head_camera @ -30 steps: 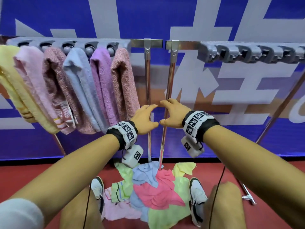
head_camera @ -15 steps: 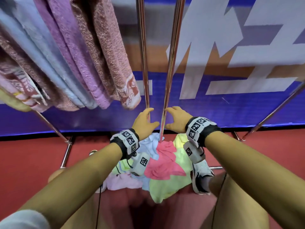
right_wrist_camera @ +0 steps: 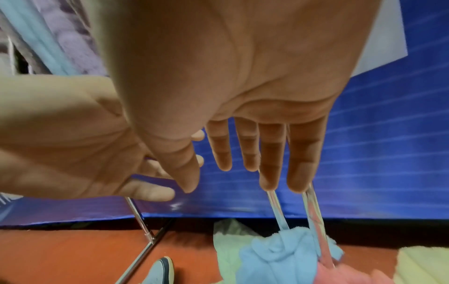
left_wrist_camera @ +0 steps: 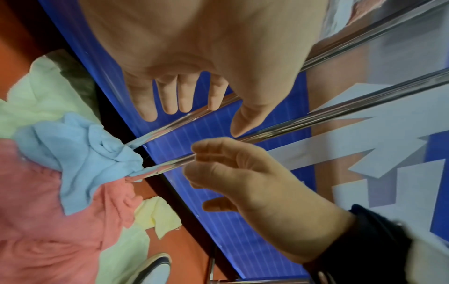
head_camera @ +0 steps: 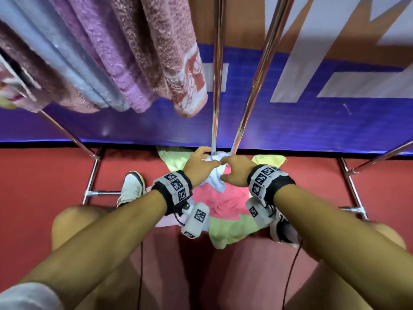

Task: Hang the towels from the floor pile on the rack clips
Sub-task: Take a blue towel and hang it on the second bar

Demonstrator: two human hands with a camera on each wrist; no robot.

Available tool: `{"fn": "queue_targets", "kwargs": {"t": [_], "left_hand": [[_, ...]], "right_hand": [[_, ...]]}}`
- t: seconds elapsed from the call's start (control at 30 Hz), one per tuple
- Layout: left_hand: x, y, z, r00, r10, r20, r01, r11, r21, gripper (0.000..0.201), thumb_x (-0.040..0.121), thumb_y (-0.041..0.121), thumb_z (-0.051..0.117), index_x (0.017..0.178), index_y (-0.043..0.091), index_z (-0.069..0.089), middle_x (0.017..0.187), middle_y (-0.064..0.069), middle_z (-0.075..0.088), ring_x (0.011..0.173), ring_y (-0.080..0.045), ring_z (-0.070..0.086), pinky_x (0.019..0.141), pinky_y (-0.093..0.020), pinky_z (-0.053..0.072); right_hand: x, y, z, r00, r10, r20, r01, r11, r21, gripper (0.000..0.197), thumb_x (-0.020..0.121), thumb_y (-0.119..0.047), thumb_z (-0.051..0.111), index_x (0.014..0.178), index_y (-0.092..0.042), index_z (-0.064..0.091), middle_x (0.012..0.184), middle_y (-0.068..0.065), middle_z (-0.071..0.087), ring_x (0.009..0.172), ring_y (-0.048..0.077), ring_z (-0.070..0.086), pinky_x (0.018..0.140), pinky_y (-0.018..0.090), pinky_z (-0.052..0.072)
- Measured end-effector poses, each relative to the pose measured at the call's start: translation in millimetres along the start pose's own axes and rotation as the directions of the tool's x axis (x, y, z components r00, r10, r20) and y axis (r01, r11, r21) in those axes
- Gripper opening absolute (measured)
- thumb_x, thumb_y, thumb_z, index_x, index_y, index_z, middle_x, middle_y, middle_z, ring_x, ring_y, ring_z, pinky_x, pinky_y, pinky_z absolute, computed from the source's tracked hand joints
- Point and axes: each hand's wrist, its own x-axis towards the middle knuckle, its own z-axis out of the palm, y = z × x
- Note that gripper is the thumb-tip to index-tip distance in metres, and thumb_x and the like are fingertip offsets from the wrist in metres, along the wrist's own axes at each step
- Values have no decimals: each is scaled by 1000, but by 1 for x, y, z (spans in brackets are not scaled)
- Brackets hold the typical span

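Note:
A pile of towels lies on the red floor between my feet: a light blue towel [head_camera: 214,182] on top at the foot of the rack poles, a pink towel [head_camera: 221,198] under it, and a green towel [head_camera: 232,229] and a yellow towel [head_camera: 270,158] around them. My left hand [head_camera: 199,162] and right hand [head_camera: 237,168] hover side by side just over the blue towel [left_wrist_camera: 80,153]. Both wrist views show the fingers [right_wrist_camera: 267,153] straight and spread, holding nothing. Several towels hang from the rack at the upper left, among them a rose towel [head_camera: 174,52] and a purple towel [head_camera: 107,52]; the clips are out of frame.
Two chrome rack poles [head_camera: 218,86] [head_camera: 257,86] come down into the pile right between my hands. Rack foot bars [head_camera: 89,175] [head_camera: 353,189] lie on the floor on each side. My shoes [head_camera: 131,189] [head_camera: 281,227] flank the pile. A blue banner [head_camera: 312,121] stands behind.
My view has tipped down from the rack top to the floor. Both hands have dropped along the poles, from mid height to just over the blue towel on the pile.

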Motion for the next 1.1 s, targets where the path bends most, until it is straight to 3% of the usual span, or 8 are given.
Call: {"fn": "queue_targets", "kwargs": {"t": [0.13,0.27,0.4,0.53,0.73,0.9,0.97,1.1], "left_hand": [[13,-39,-9,1000,-14,-26,14,1000,24,43,74,16,74,113,19,57,112,-4,56,99,-15,52,79,-17,42],[31,-70,-12,998,-28,-62,29,1000,8,36,84,-5,68,116,6,58,106,-4,55,103,-18,52,82,-18,43],[49,-77,-4,996,-51,-69,48,998,-51,32,86,-5,65,108,16,56,96,3,54,99,-19,53,76,-16,44],[61,-80,1,996,-22,-84,19,999,-36,30,88,2,66,113,15,58,112,-1,57,108,-14,53,85,-15,43],[62,-112,6,995,-46,-84,61,981,185,41,89,15,69,128,18,56,131,-2,58,119,-17,54,102,-28,42],[65,-116,14,999,-49,-23,54,955,290,48,88,22,68,133,21,53,134,-2,56,119,-16,54,97,-21,38],[65,-118,16,998,-56,-15,58,950,308,48,88,24,69,133,22,53,133,-2,57,120,-17,54,99,-22,38],[62,-121,15,997,-73,19,63,939,338,48,88,25,67,134,23,52,135,-1,55,123,-18,52,100,-24,38]], "right_hand": [[25,17,34,992,100,72,-101,995,-1,51,88,-37,63,134,-18,51,137,9,55,124,30,51,96,30,40],[57,28,69,980,137,141,-146,988,52,48,87,-35,62,132,-19,53,133,9,57,120,28,54,97,30,42],[87,37,98,967,164,195,-183,979,88,45,88,-34,61,130,-19,54,134,9,56,121,29,54,98,32,43],[112,48,126,955,176,238,-192,980,46,47,88,-34,58,132,-19,52,131,12,58,117,32,56,94,33,44],[147,66,170,951,213,223,-224,974,24,52,85,-32,60,134,-16,50,132,17,53,117,37,53,98,40,47],[209,128,259,928,245,281,-266,963,40,71,68,-62,47,134,-36,45,148,4,37,135,37,34,111,48,34],[211,132,268,913,272,303,-311,946,89,66,67,-67,46,128,-40,49,146,1,41,134,34,38,108,47,34],[168,83,206,959,233,160,-277,888,367,27,87,-25,62,110,-12,69,113,7,67,106,28,61,92,33,45]]}}
